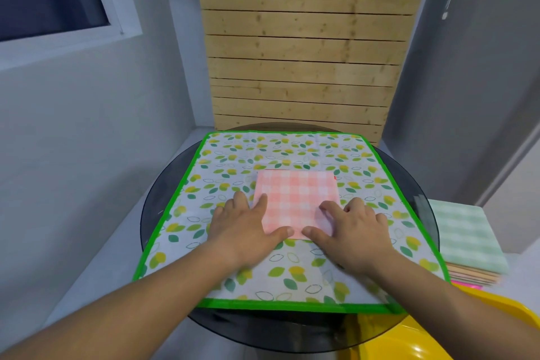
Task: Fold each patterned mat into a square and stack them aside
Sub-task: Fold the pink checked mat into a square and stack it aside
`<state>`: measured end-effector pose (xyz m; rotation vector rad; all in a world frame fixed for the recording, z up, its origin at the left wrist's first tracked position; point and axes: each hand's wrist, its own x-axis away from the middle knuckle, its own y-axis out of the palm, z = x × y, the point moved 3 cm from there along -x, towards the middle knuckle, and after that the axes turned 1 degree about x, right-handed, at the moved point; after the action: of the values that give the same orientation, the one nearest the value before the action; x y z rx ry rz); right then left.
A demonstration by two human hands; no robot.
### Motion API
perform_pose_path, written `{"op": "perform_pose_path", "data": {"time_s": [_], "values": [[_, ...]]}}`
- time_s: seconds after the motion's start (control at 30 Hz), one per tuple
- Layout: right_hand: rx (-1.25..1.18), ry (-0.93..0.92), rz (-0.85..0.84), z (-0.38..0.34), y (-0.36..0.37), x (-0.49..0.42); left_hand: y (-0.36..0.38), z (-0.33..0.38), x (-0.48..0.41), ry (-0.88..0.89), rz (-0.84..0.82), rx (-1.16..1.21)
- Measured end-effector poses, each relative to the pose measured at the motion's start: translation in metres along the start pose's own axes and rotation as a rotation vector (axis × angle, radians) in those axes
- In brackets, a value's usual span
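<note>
A pink checked mat (295,193), folded to a small square, lies in the middle of a large leaf-patterned cloth (228,161) with a green border. My left hand (245,222) lies flat over the square's left edge, fingers straight and thumb along its near edge. My right hand (350,225) presses flat on the square's near right corner. To the right stands a stack of folded mats (464,231), the top one green checked.
The leaf cloth covers a round dark glass table (157,202). A yellow plastic chair or tub (438,333) sits at the lower right. A wooden slatted panel (304,47) stands behind the table, with grey walls on both sides.
</note>
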<state>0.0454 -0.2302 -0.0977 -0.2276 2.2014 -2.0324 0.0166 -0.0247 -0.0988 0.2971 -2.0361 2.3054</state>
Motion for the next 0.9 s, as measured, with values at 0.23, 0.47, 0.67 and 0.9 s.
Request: {"op": "perform_pose_path", "data": {"time_s": [0.23,0.47,0.67,0.9], "values": [[-0.159,-0.114,-0.13,0.026,-0.008,-0.006,-0.01,-0.017,-0.005,0.003,-0.108,0.158],[-0.24,-0.172,-0.199,0.035,-0.015,-0.006,-0.018,-0.024,-0.004,0.018,-0.176,0.236],[-0.727,0.006,-0.131,0.03,-0.019,-0.013,-0.032,-0.015,-0.01,-0.072,0.055,0.587],[-0.887,0.305,-0.049,0.024,-0.029,-0.033,-0.038,-0.012,-0.03,-0.196,0.091,0.837]]}}
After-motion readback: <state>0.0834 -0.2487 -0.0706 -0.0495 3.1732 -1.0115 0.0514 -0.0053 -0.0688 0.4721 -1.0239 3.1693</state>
